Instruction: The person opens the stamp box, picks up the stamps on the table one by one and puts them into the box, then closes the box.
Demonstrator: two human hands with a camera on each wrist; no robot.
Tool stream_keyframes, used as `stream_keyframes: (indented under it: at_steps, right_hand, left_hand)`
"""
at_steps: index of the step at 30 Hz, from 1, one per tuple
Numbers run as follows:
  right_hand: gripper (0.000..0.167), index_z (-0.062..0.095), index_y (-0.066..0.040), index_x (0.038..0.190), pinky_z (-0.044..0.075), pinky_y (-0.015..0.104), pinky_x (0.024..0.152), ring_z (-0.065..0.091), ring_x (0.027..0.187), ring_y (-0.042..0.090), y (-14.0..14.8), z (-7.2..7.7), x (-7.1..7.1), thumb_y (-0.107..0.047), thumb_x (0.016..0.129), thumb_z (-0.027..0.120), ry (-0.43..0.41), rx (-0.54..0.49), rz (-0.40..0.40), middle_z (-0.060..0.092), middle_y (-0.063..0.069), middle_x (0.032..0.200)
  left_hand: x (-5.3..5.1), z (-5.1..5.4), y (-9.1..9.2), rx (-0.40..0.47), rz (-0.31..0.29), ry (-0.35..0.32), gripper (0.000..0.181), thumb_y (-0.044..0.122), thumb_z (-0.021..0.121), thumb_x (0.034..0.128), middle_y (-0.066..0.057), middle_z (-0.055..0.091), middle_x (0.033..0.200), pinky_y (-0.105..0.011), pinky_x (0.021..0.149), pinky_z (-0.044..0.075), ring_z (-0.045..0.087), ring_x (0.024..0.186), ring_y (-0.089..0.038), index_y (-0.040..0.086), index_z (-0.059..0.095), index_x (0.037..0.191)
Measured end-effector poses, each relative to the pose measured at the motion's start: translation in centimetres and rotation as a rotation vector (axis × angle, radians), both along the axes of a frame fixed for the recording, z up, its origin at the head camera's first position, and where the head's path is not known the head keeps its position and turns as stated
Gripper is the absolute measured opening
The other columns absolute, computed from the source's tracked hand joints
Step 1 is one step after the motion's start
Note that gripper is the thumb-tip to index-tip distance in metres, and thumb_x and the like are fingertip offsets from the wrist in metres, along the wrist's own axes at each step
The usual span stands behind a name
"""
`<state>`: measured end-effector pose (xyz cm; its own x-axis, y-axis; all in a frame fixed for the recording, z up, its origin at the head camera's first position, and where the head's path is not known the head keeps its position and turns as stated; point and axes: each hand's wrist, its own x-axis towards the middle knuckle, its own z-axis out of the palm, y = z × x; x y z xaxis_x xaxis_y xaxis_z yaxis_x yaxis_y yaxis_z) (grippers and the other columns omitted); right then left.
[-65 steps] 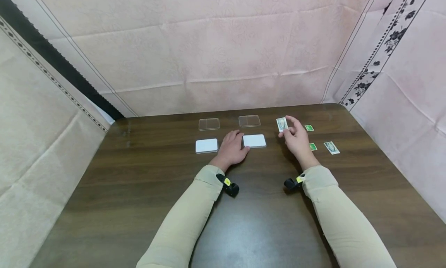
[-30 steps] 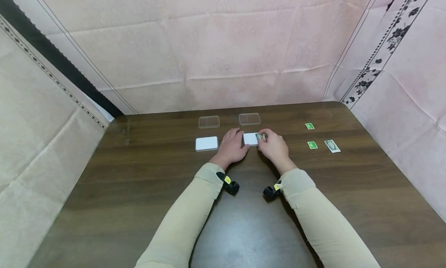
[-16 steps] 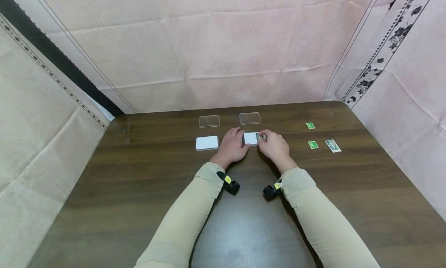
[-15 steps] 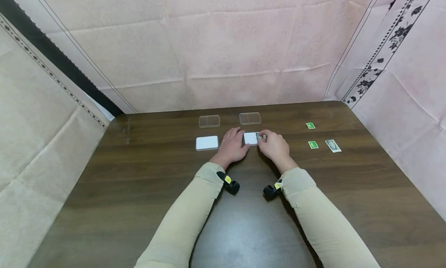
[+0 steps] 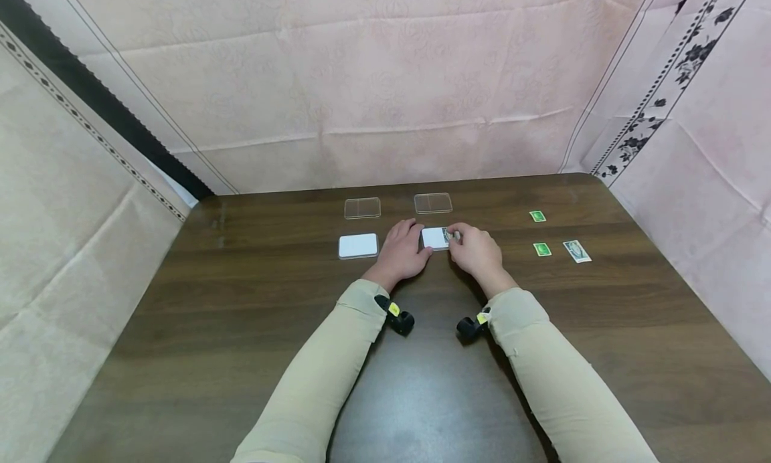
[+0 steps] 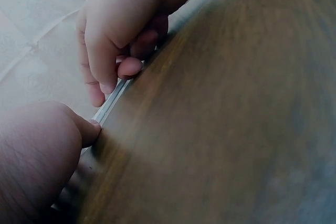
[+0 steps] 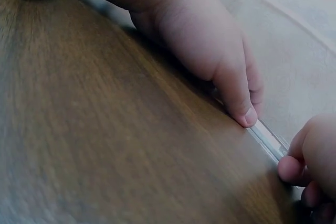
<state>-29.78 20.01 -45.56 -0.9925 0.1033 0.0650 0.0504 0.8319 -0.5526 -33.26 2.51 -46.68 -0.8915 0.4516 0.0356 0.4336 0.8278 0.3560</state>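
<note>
My left hand [image 5: 400,252] lies flat beside the left end of a white card in a clear case [image 5: 432,238], its thumb touching the near edge. In the left wrist view that thumb belongs to the hand [image 6: 42,150] at lower left. At the card's right end my right hand [image 5: 477,254] pinches a small printed stamp [image 5: 447,234], mostly hidden by the fingers, against the white surface. In the right wrist view, my right hand [image 7: 320,156] has curled fingers at the case's thin edge [image 7: 270,142].
A second white card [image 5: 358,246] lies left of my left hand. Two clear lids [image 5: 362,208] [image 5: 433,203] lie behind the cards. To the right are two small green stamps [image 5: 538,216] [image 5: 542,249] and a larger printed stamp [image 5: 577,251]. Cloth [image 5: 385,102] hangs beyond the table.
My right hand has moved left from above the table near the green stamps, bringing the printed stamp onto the white card. Since about a second ago both hands have hardly moved.
</note>
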Motion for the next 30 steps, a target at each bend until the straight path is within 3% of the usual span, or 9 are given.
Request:
stream_keyframes:
  at_steps: [5, 14, 22, 27, 30]
  right_hand:
    - [0.032, 0.065, -0.015, 0.129, 0.037, 0.034, 0.048, 0.054, 0.056, 0.023, 0.2, 0.0, -0.1, -0.023, 0.101, 0.055, -0.004, 0.021, 0.013, 0.066, 0.005, 0.074]
    - [0.030, 0.067, -0.015, 0.129, 0.040, 0.035, 0.054, 0.056, 0.064, 0.026, 0.8, 0.1, -0.1, -0.024, 0.101, 0.058, 0.028, 0.053, 0.054, 0.071, 0.010, 0.089]
    - [0.030, 0.066, -0.015, 0.129, 0.041, 0.038, 0.055, 0.056, 0.064, 0.027, 1.0, -0.1, -0.1, -0.024, 0.102, 0.057, 0.051, 0.075, 0.078, 0.072, 0.012, 0.092]
    - [0.032, 0.062, -0.016, 0.133, 0.050, 0.045, 0.063, 0.063, 0.072, 0.030, 1.4, -0.4, 0.1, -0.026, 0.103, 0.056, 0.147, 0.103, 0.108, 0.073, 0.016, 0.108]
    - [0.034, 0.061, -0.017, 0.134, 0.050, 0.047, 0.062, 0.061, 0.068, 0.030, 2.2, -0.3, 0.2, -0.028, 0.103, 0.054, 0.232, 0.128, 0.099, 0.074, 0.015, 0.105]
  left_hand:
    - [-0.2, -0.2, 0.0, -0.007, 0.003, -0.001, 0.060, 0.042, 0.052, 0.1031, -0.012, 0.029, 0.163, -0.040, 0.124, 0.013, 0.020, 0.152, -0.025, 0.009, 0.040, 0.152]
    - [-0.2, -0.1, 0.1, -0.010, 0.005, 0.009, 0.061, 0.043, 0.052, 0.1029, -0.012, 0.030, 0.162, -0.040, 0.124, 0.014, 0.022, 0.152, -0.026, 0.009, 0.041, 0.152]
    - [-0.2, -0.1, 0.0, -0.001, 0.015, 0.005, 0.061, 0.044, 0.053, 0.1026, -0.011, 0.031, 0.162, -0.041, 0.124, 0.015, 0.022, 0.152, -0.026, 0.010, 0.042, 0.152]
    - [-0.3, -0.3, -0.1, 0.001, 0.013, 0.014, 0.061, 0.045, 0.053, 0.1020, -0.011, 0.032, 0.162, -0.041, 0.123, 0.016, 0.023, 0.151, -0.026, 0.010, 0.042, 0.151]
    - [-0.3, -0.5, -0.1, 0.000, 0.014, 0.021, 0.061, 0.044, 0.054, 0.1018, -0.011, 0.032, 0.161, -0.041, 0.123, 0.016, 0.023, 0.151, -0.026, 0.010, 0.043, 0.151]
